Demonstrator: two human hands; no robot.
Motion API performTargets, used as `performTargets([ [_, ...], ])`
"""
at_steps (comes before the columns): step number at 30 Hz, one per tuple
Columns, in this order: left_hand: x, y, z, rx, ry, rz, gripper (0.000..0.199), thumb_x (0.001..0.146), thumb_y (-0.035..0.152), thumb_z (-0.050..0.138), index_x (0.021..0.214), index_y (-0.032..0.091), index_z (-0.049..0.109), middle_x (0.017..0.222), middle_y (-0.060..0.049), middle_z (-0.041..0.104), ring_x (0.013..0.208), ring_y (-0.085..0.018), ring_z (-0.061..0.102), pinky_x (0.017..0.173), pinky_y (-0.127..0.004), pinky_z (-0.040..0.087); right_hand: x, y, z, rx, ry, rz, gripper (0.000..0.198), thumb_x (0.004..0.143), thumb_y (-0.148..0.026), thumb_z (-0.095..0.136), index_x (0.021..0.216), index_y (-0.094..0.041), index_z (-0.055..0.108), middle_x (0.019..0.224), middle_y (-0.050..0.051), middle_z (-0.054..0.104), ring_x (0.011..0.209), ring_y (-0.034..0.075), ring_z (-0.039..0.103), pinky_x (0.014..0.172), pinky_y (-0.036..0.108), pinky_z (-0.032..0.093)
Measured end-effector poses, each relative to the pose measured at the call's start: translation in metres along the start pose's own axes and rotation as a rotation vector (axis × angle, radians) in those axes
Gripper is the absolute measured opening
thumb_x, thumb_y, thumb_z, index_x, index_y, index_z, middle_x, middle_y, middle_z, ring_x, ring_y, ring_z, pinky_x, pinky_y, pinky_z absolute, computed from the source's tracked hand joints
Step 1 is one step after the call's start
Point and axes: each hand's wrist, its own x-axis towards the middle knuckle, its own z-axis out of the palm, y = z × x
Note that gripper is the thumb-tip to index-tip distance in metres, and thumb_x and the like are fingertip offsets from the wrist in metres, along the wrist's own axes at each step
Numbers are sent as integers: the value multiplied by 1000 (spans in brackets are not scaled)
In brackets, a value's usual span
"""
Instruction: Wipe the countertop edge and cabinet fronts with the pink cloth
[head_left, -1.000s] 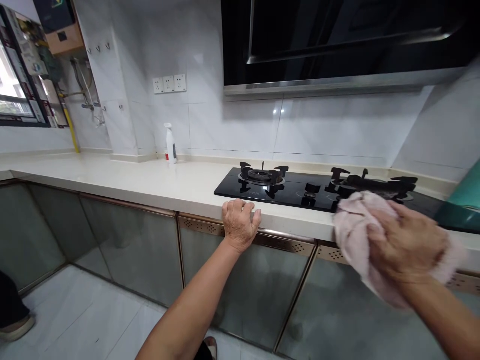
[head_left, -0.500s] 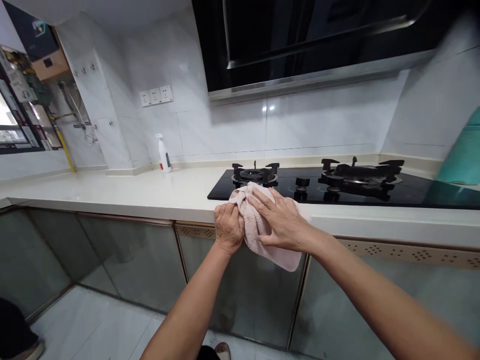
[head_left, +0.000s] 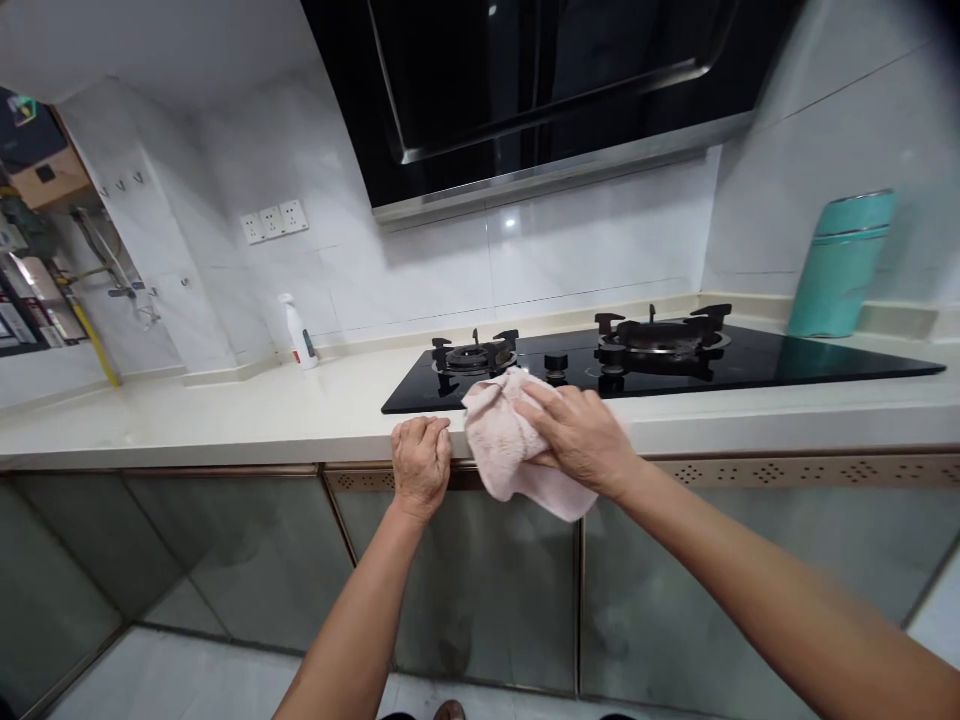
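A long pale countertop (head_left: 225,415) runs along the white tiled wall, with glass-fronted cabinets (head_left: 465,590) under it and a dark range hood (head_left: 525,90) overhead. Set into the counter is a black glass gas hob (head_left: 787,360) with two burners. A teal canister (head_left: 840,265) stands in the far right corner, and a white spray bottle (head_left: 298,333) stands by the wall to the left, well apart from the hob.

At the counter's front edge, just before the hob's left end, the person's right hand (head_left: 581,435) lies flat over a pink cloth (head_left: 502,445), fingers spread and pressing it down; the cloth's lower part hangs over the edge. The left hand (head_left: 420,462) sits just beside the cloth, fingers curled over the counter's lip; whether it touches the cloth is hard to tell from here.
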Motion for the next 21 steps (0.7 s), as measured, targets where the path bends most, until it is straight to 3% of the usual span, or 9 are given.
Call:
performTargets([
  [6, 4, 6, 0, -47, 37, -35, 32, 104, 27, 40, 108, 21, 72, 102, -7, 70, 100, -23, 61, 99, -40, 40, -78, 102, -10, 14, 76, 140, 67, 87, -66, 56, 140, -26, 58, 158, 11, 45, 119, 36, 51, 89, 47, 38],
  [12, 8, 13, 3, -15, 68, -78, 30, 103, 29, 43, 97, 22, 71, 91, -7, 68, 91, -24, 59, 94, -41, 40, -145, 196, -26, -164, 117, 288, 58, 84, -48, 51, 134, -21, 63, 150, 13, 55, 100, 33, 58, 76, 46, 37],
  [16, 9, 17, 7, 30, 61, -102, 30, 102, 30, 43, 94, 22, 70, 87, -7, 64, 89, -24, 57, 92, -42, 38, -151, 204, -25, -224, 138, 345, 58, 88, -51, 42, 133, -23, 63, 148, 11, 56, 105, 37, 57, 79, 49, 39],
  [21, 9, 22, 14, 76, 73, -159, 32, 102, 31, 42, 88, 22, 69, 86, -7, 61, 88, -26, 53, 91, -43, 36, -123, 165, -22, -194, 158, 360, 61, 85, -58, 45, 127, -20, 66, 142, 13, 60, 106, 38, 57, 80, 49, 39],
])
